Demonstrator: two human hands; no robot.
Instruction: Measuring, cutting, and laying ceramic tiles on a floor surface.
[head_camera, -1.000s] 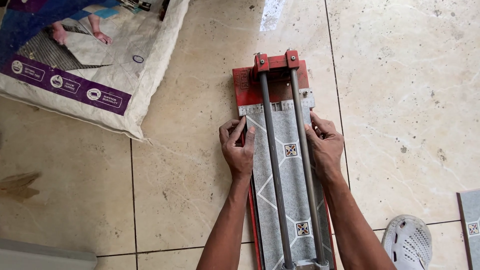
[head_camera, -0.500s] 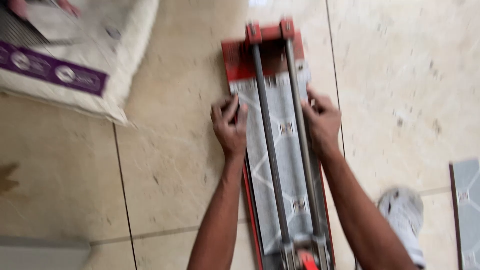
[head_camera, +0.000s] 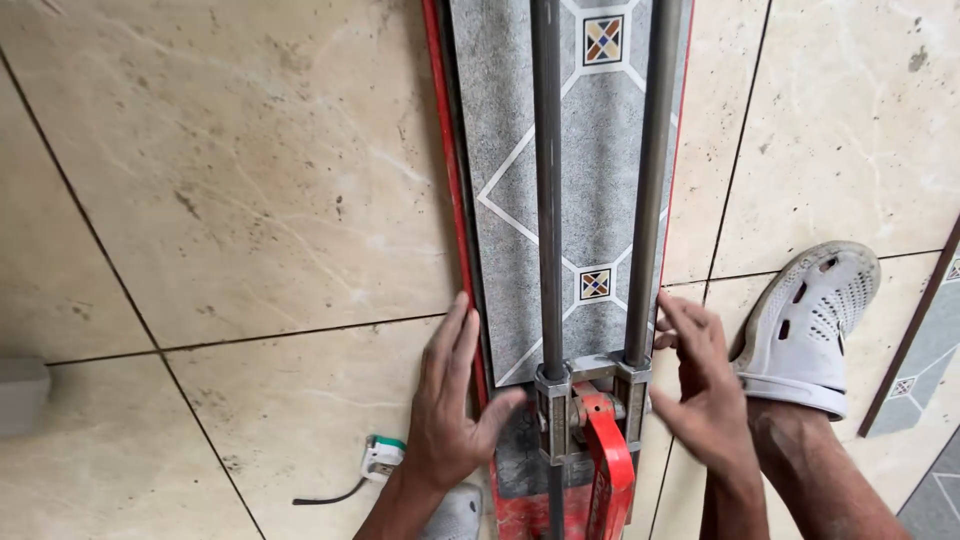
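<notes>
A red manual tile cutter (head_camera: 458, 210) lies on the floor with two grey rails (head_camera: 547, 200) running up the view. Under the rails sits a long grey patterned tile (head_camera: 600, 140) with white lines and small coloured squares. My left hand (head_camera: 450, 400) rests flat against the tile's left edge near the cutter's near end, thumb touching the tile. My right hand (head_camera: 700, 385) is at the right edge, fingers spread beside the right rail. The red handle and carriage (head_camera: 600, 440) stand between my hands.
Beige marble-look floor tiles surround the cutter. A white perforated clog (head_camera: 810, 320) is on my foot at the right. More grey patterned tiles (head_camera: 925, 370) lie at the far right. A small white and green plug with a black cord (head_camera: 375, 460) lies at lower left.
The view has dropped toward the cutter's near end. Both hands have slid down from the far part of the tile to its near end beside the carriage.
</notes>
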